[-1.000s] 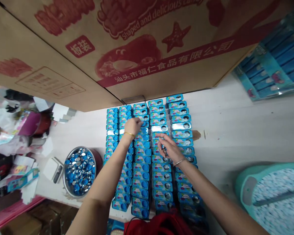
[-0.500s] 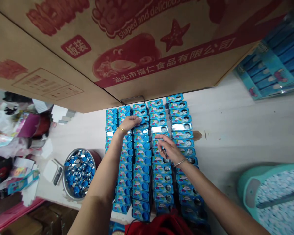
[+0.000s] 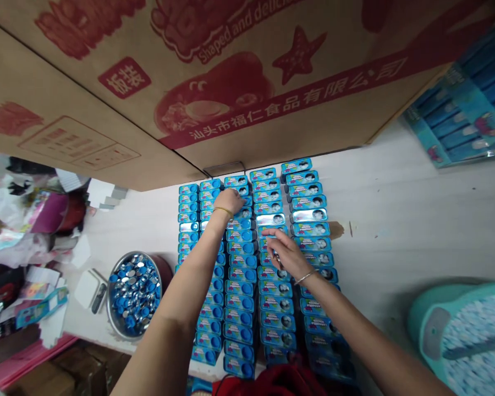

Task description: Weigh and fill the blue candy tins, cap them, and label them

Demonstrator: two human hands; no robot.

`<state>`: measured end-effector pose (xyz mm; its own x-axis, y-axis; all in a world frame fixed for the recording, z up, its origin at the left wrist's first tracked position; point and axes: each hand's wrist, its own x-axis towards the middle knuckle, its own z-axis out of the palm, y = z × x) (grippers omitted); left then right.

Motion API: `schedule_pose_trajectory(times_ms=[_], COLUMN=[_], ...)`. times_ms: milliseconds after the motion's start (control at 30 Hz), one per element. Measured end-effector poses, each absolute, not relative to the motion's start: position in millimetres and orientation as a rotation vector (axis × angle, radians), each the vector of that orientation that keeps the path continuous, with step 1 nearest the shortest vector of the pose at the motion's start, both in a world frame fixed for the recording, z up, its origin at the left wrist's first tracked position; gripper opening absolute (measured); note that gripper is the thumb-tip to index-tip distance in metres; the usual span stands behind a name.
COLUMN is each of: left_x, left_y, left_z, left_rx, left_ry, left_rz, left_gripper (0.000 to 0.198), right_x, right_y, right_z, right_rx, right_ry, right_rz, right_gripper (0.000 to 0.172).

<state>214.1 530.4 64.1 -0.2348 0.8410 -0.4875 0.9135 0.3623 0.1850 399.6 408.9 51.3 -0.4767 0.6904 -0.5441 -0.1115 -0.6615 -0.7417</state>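
Observation:
Several columns of small blue rectangular tins (image 3: 238, 287) lie on the white table, each with a round spot at one end. Some spots are filled with blue discs, others show dark or pictured circles. My left hand (image 3: 230, 202) is closed, its fingertips down on a tin near the far end of the middle column; the round blue cap seen in it earlier is mostly hidden beneath them. My right hand (image 3: 286, 253) hovers over the column to its right, forefinger extended, other fingers curled around something small and shiny that I cannot make out.
A metal bowl (image 3: 161, 275) of blue and silver caps stands to the left. Large cardboard cartons (image 3: 272, 140) wall off the far side. A teal tub (image 3: 416, 308) is at right, a clear-packed blue box (image 3: 445, 126) behind it. Clutter and bags (image 3: 20, 220) fill the left.
My left hand has moved slightly right and down onto a tin, and the blue cap in its fingers is now mostly covered. The right hand has barely moved.

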Motion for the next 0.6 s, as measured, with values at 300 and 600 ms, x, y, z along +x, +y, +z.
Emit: schedule_pose_trajectory(times_ms=[300,600], left_x=[221.2,225.1], left_y=[521.6,516.2], left_z=[63.8,63.8], left_rx=[1.604,1.664], left_ry=[2.151,2.405], left_rz=[-0.201,-0.142], left_gripper=[0.014,0.04], right_x=[386.6,346.9], right_y=[440.9,502.5], right_z=[73.5,75.2], right_rx=[-1.381,-1.666], right_ry=[-1.913,-2.73], right_rz=[1.487,1.204], right_gripper=[0.045,0.069])
